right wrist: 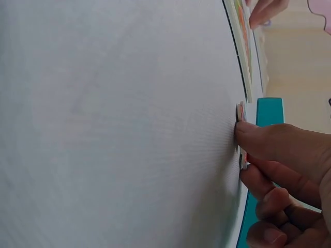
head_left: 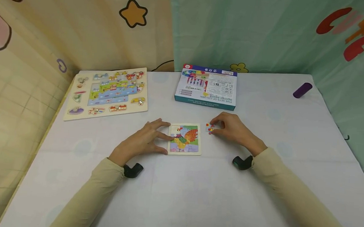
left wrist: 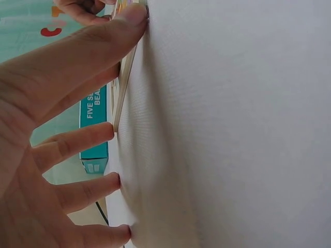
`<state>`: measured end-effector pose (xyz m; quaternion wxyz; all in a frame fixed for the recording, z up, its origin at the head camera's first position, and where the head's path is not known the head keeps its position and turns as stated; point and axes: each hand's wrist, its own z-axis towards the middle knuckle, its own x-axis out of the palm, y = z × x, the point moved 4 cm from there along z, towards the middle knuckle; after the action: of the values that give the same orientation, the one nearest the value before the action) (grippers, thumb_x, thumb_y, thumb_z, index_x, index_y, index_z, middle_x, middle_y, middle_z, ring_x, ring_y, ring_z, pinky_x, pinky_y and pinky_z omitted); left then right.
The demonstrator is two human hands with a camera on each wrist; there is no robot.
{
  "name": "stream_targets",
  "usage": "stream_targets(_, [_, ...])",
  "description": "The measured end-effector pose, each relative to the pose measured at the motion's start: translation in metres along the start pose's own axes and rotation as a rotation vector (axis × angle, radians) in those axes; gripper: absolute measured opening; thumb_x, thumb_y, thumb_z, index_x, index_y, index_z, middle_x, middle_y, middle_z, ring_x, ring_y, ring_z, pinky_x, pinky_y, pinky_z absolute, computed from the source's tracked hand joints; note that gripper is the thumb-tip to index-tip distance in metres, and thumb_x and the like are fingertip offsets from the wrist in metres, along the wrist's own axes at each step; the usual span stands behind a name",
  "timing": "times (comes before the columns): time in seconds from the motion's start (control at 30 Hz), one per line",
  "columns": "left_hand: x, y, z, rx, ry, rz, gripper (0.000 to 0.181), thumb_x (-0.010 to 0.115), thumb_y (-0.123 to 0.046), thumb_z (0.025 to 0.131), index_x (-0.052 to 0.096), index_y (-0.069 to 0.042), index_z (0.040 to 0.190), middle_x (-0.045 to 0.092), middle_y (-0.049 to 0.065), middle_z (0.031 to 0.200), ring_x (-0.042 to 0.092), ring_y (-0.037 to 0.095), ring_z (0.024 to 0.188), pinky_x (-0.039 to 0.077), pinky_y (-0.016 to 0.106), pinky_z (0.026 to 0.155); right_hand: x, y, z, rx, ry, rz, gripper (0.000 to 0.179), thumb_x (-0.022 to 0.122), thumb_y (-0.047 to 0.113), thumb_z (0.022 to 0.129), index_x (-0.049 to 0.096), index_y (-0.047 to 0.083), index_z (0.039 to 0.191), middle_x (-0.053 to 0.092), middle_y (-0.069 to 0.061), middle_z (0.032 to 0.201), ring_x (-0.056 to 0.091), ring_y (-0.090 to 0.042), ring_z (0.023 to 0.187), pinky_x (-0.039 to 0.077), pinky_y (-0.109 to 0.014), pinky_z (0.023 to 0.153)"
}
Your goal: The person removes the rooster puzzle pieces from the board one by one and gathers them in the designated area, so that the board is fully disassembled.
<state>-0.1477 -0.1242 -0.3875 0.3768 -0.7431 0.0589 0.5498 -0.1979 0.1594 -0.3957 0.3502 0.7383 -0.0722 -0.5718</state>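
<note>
A small square jigsaw puzzle point(head_left: 194, 146) showing a colourful bird lies in a pale wooden frame in the middle of the table. At its upper left a pale patch shows among the pieces. My left hand point(head_left: 142, 139) rests along the frame's left side with spread fingers; one fingertip reaches onto the picture and the thumb point(left wrist: 98, 57) touches the near corner. Just right of the frame, my right hand point(head_left: 231, 129) pinches a small jigsaw piece point(head_left: 208, 127) with red and yellow marks between thumb and fingers. In the right wrist view this piece point(right wrist: 241, 111) stands close over the white cloth.
A large wooden peg puzzle board point(head_left: 105, 118) lies at the back left. Behind the small puzzle is a flat toy box point(head_left: 183, 90) with teal edges. A dark purple cylinder point(head_left: 302, 90) lies at the back right. Printed curtains point(head_left: 219, 34) hang behind the table.
</note>
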Motion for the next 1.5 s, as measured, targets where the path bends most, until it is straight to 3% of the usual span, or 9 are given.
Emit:
stream_targets(0.37, [0.0,0.0,0.001,-0.003,0.009,0.006,0.054,0.088,-0.034,0.071,0.073,-0.018,0.12,0.047,0.013,0.147,0.023,0.04,0.145,0.017,0.068,0.111,0.0,0.0,-0.001,-0.012,-0.003,0.007,0.028,0.079,0.009,0.08,0.073,0.005,0.108,0.061,-0.005,0.092,0.048,-0.02,0.073,0.04,-0.031,0.062])
stream_targets(0.67, [0.001,0.001,0.0,-0.003,0.007,0.004,0.054,0.088,-0.034,0.071,0.073,-0.018,0.12,0.047,0.012,0.147,0.023,0.039,0.145,0.017,0.068,0.111,0.0,0.001,-0.001,-0.017,0.029,0.012,0.033,0.08,0.009,0.082,0.072,0.005,0.113,0.063,-0.006,0.104,0.051,-0.021,0.083,0.045,-0.032,0.069])
stream_targets(1.0, [0.001,0.001,0.0,0.008,-0.002,0.01,0.053,0.089,-0.034,0.071,0.074,-0.018,0.119,0.047,0.013,0.147,0.024,0.04,0.145,0.017,0.07,0.11,-0.004,0.013,0.004,-0.088,-0.01,0.047,0.03,0.076,0.008,0.085,0.071,0.003,0.114,0.066,-0.006,0.106,0.054,-0.022,0.088,0.047,-0.033,0.072])
stream_targets(1.2, [0.001,0.001,0.0,0.013,-0.006,0.011,0.053,0.088,-0.035,0.071,0.074,-0.018,0.119,0.047,0.013,0.147,0.024,0.041,0.144,0.018,0.071,0.109,0.01,0.028,0.014,-0.107,0.039,0.092,0.027,0.075,0.01,0.086,0.073,0.005,0.113,0.065,-0.005,0.099,0.052,-0.02,0.082,0.046,-0.031,0.068])
stream_targets(1.5, [0.0,0.002,-0.001,0.008,0.004,0.01,0.053,0.087,-0.036,0.072,0.073,-0.019,0.12,0.047,0.012,0.147,0.024,0.041,0.144,0.018,0.07,0.11,0.036,0.057,0.03,-0.226,0.153,0.119,0.027,0.073,0.012,0.089,0.073,0.007,0.115,0.064,-0.002,0.104,0.054,-0.018,0.085,0.049,-0.029,0.075])
